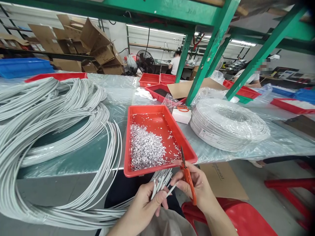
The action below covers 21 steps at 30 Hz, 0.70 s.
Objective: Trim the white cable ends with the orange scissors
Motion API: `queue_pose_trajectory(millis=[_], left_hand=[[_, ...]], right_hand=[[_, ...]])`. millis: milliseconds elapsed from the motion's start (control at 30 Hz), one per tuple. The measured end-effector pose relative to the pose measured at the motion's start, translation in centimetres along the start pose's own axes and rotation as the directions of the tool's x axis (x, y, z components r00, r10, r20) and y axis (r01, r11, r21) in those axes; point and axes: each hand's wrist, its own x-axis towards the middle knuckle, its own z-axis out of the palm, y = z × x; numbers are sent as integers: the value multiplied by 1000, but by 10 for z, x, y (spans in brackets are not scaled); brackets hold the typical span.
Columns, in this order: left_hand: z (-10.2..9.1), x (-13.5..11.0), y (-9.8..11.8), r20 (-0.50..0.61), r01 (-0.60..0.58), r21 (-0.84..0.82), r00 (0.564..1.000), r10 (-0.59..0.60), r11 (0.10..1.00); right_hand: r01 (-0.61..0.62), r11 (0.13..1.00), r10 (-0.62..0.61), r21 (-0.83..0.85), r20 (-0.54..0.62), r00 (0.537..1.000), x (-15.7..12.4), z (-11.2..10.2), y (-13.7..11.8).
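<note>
A left hand [145,205] closes its grip on a bundle of white cables [161,182]; just right of it, the right hand [197,186] grips orange scissors [187,175], pinching one cable, below a red tray [157,109].

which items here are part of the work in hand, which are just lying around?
In use: left hand gripping white cable ends; right hand holding orange scissors; red tray of trimmed bits; loose cable loops.

Lying about: wrapped cable coil, second orange scissors, blue bin, cardboard boxes, fan.
</note>
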Motion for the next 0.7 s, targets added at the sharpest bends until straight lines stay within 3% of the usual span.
queue_pose_trajectory(millis=[100, 400, 600, 700], left_hand=[[1, -1, -2, -13, -24, 54, 1000, 25, 998], [3, 1, 6, -188, -18, 202, 981, 56, 979], [-2, 3, 8, -118, -30, 120, 992, 44, 992], [-7, 5, 12, -153, -62, 7, 986, 63, 998]], right_hand=[[-15, 999, 16, 38, -25, 1000, 1, 2, 4], [-13, 997, 20, 71, -96, 995, 2, 3, 9], [34, 999, -37, -42, -50, 998, 9, 6, 2], [68, 983, -71, -173, -11, 997, 16, 5, -7]])
